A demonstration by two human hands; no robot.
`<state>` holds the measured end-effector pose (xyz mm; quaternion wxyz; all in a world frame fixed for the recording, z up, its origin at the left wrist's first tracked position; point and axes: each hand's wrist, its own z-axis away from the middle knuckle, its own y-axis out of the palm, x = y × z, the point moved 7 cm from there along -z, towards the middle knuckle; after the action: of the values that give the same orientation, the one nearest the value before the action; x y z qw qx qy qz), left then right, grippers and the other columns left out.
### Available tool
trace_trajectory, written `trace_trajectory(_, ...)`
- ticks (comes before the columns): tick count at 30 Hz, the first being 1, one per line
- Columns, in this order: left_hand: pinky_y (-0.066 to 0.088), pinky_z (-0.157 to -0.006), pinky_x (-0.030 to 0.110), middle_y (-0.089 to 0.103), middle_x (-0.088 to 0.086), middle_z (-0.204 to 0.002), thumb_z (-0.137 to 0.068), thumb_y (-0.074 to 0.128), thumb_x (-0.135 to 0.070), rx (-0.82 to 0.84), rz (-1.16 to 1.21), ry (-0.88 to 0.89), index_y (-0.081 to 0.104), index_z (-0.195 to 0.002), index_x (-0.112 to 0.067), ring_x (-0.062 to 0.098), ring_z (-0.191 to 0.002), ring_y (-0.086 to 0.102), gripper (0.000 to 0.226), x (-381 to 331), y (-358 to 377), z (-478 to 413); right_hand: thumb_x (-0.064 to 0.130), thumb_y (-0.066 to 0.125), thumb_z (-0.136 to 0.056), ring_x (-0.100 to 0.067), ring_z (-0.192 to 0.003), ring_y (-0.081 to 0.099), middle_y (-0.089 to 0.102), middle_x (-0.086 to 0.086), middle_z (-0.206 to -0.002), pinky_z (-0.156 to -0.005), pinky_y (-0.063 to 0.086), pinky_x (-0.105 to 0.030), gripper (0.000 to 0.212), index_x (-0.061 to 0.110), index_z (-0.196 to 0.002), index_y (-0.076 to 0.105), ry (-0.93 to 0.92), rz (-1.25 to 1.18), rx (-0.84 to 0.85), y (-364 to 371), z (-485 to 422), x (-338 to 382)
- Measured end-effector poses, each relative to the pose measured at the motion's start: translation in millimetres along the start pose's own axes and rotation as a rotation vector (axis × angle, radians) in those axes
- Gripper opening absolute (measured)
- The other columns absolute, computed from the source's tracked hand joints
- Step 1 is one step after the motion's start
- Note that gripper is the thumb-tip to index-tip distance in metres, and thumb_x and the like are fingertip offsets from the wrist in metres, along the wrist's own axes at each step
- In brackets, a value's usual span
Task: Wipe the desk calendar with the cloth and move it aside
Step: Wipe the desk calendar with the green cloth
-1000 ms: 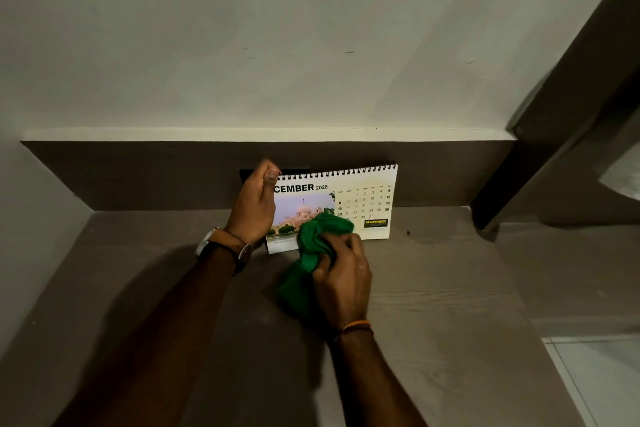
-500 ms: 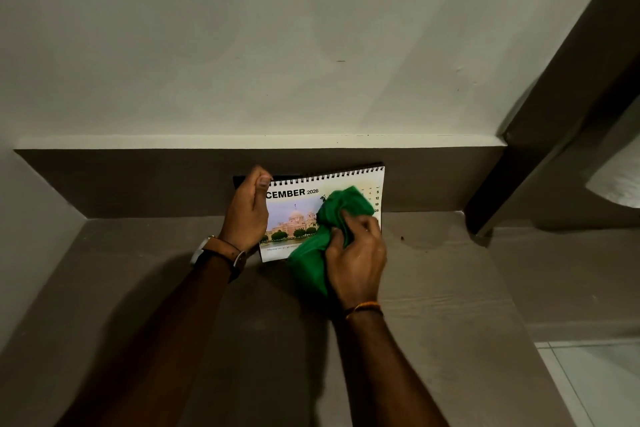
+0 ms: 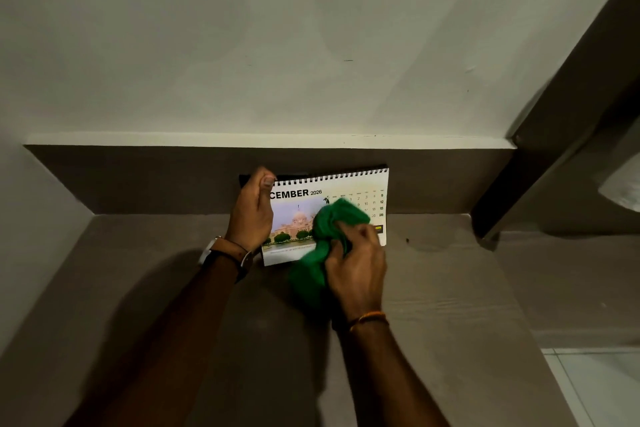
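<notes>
A spiral-bound desk calendar (image 3: 304,199) stands at the back of a grey-brown desk (image 3: 450,305), leaning toward the wall; its page shows a December 2026 heading, a photo of a domed building and a date grid. My left hand (image 3: 254,210) grips the calendar's upper left corner, thumb on the front. My right hand (image 3: 358,265) is closed on a bunched green cloth (image 3: 332,222), which presses on the lower right part of the page and covers part of the date grid. The cloth's tail hangs down onto the desk.
A pale wall with a white ledge (image 3: 270,141) rises right behind the calendar. A dark slanted post (image 3: 554,104) stands at the right. The desk's right edge drops to a light tiled floor (image 3: 602,388). A wall closes the left side.
My right hand has slid the cloth down and slightly right across the page, uncovering the upper dates. My left hand keeps its hold on the same corner.
</notes>
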<state>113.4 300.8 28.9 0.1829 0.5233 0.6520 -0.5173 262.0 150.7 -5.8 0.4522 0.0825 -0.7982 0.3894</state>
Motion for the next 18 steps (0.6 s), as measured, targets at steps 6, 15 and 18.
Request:
trace_trajectory(6,0.036,-0.062,0.028,0.044,-0.006,-0.075,-0.106,0.028,-0.022,0.018,0.004,-0.007,0.05,-0.095,-0.007,0.008,-0.066,0.042,0.029,-0.5,-0.7,0.0,0.006,0.066,-0.086,-0.026,-0.101,0.063,0.064,-0.012,-0.114,-0.094,0.043,-0.025,0.035,0.011,-0.12,0.072,0.217,0.007,-0.12,-27.8,-10.2,-44.9)
trace_trajectory(15,0.041,-0.072,0.041,0.054,0.017,-0.085,-0.106,0.031,-0.015,-0.016,0.011,0.001,0.052,-0.095,-0.001,0.028,-0.078,0.053,0.027,1.8,1.3,-2.0,0.026,0.052,-0.084,-0.011,-0.09,0.055,0.057,0.001,-0.111,-0.083,0.047,-0.023,0.04,0.027,-0.119,0.071,-0.097,-0.031,0.16,30.7,8.5,18.3)
trace_trajectory(18,0.042,-0.068,0.042,0.053,0.018,-0.083,-0.106,0.03,-0.017,0.0,-0.004,-0.003,0.051,-0.094,-0.004,0.032,-0.075,0.052,0.027,3.3,0.7,-2.0,0.023,0.054,-0.088,-0.019,-0.096,0.061,0.06,-0.002,-0.113,-0.089,0.054,-0.033,0.038,0.023,-0.123,0.071,-0.007,0.012,0.186,20.4,18.4,-12.1)
